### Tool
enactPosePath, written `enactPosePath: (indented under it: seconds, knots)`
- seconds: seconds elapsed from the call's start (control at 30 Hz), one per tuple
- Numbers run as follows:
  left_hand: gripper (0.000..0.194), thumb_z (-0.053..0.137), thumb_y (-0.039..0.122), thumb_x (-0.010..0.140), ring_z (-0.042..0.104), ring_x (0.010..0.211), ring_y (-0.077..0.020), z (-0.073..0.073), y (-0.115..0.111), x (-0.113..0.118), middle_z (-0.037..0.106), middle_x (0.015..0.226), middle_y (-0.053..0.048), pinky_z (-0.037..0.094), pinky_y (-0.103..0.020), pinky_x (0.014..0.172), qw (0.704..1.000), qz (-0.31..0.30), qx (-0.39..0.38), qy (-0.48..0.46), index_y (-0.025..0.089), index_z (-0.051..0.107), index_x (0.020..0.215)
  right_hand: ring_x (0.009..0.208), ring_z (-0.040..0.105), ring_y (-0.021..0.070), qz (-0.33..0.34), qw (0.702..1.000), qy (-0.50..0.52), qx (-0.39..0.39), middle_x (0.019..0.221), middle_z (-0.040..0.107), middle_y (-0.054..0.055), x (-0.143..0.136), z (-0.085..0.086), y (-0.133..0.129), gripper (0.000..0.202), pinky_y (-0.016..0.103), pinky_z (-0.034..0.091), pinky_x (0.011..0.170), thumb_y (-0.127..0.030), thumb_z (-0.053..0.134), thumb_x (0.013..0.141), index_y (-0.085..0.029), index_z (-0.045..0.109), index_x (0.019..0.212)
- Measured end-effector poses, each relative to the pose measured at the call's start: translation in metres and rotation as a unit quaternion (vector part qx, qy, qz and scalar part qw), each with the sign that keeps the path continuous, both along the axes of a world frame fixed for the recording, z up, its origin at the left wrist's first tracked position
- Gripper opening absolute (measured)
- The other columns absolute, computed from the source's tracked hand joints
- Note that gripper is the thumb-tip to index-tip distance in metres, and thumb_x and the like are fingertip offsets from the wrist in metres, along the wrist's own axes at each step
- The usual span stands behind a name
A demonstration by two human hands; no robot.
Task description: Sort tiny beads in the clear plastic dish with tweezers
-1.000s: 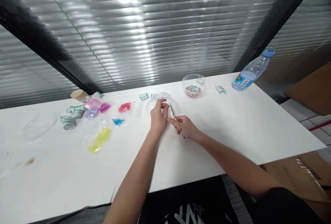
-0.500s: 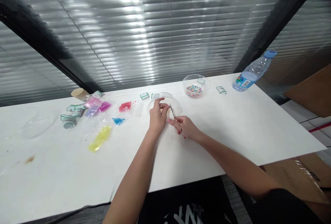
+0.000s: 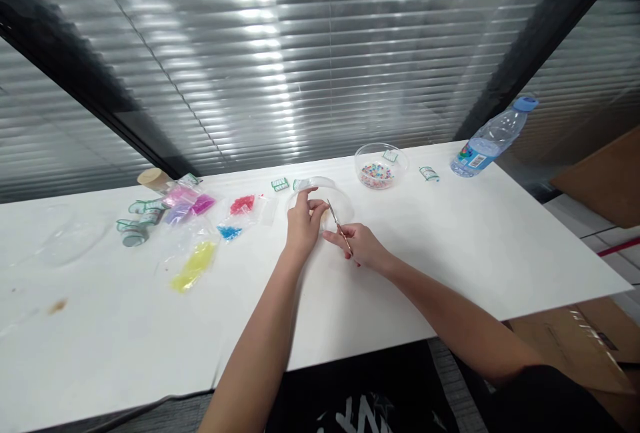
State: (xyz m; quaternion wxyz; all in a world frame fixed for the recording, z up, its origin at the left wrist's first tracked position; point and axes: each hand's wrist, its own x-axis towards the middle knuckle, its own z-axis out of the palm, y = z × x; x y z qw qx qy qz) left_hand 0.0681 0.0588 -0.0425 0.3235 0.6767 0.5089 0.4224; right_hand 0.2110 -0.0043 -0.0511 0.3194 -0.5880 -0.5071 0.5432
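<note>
My right hand (image 3: 363,245) grips a pair of small scissors (image 3: 341,227), whose blades point up and away toward my other hand. My left hand (image 3: 304,221) is pinched, thumb and fingertips together close to the scissor tips; what sits in the pinch is too small to make out. Just beyond both hands lies a clear round plastic dish or lid (image 3: 344,205), partly hidden by them. A clear bowl of mixed coloured beads (image 3: 377,175) stands behind and to the right.
To the left lie bags of red beads (image 3: 243,205), blue beads (image 3: 229,233) and yellow beads (image 3: 195,266), beside pink and purple ones (image 3: 185,206). Small spools (image 3: 134,233) stand farther left. A water bottle (image 3: 487,143) is at the back right of the white table (image 3: 425,273).
Almost nothing differs. The view has shifted very slightly, and both hands and the scissors keep nearly the same pose.
</note>
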Motion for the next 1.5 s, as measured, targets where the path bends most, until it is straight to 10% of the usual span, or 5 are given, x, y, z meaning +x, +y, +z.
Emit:
enactPosePath:
  seconds: [0.93, 1.5]
  knots:
    - [0.027, 0.051, 0.019, 0.09, 0.064, 0.078, -0.0151, -0.0023, -0.0002, -0.0009, 0.069, 0.083, 0.0, 0.048, -0.028, 0.077, 0.996, -0.016, 0.057, 0.07, 0.022, 0.052, 0.116, 0.04, 0.039, 0.008, -0.002, 1.0, -0.022, -0.002, 0.047, 0.046, -0.005, 0.0001, 0.0019, 0.0012, 0.049, 0.021, 0.033, 0.036, -0.059, 0.069, 0.075, -0.021, 0.044, 0.058]
    - [0.026, 0.04, 0.018, 0.095, 0.064, 0.083, -0.0223, -0.009, 0.0037, -0.0036, 0.068, 0.089, -0.01, 0.048, -0.032, 0.072, 0.946, -0.029, 0.134, 0.295, 0.016, 0.058, 0.114, 0.04, 0.038, 0.0075, -0.029, 0.999, 0.031, -0.006, 0.049, 0.046, -0.004, -0.0011, -0.0014, 0.0002, 0.054, 0.019, 0.031, 0.032, -0.065, 0.064, 0.078, -0.021, 0.04, 0.058]
